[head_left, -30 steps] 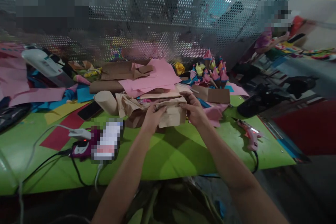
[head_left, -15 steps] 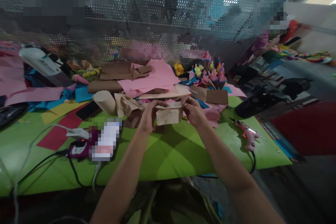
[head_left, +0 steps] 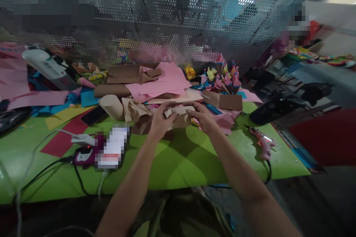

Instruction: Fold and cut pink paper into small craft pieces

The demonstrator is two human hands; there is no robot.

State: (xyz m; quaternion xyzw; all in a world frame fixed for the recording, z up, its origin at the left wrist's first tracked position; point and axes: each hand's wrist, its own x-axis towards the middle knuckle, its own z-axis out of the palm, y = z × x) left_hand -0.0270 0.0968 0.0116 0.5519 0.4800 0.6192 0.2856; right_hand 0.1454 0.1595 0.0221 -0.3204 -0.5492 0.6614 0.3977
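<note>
Both my hands hold a folded piece of brown paper (head_left: 178, 113) low over the green table (head_left: 180, 159). My left hand (head_left: 160, 120) grips its left end with fingers curled over the top. My right hand (head_left: 203, 116) pinches the right end, thumb on top. Crumpled brown paper (head_left: 135, 111) lies just left of them, beside a brown paper roll (head_left: 112, 106). Pink sheets (head_left: 167, 81) and brown card are stacked right behind the folded piece.
A pink glue gun (head_left: 263, 142) with a black cord lies at the right. A power strip with cables (head_left: 83, 153) sits front left, near a dark phone (head_left: 93, 115). Small paper flowers (head_left: 222, 77) stand at the back. A perforated metal screen (head_left: 178, 18) walls the far side.
The brown paper has been folded smaller and pressed down flatter. Both hands have drawn closer together and lower over it.
</note>
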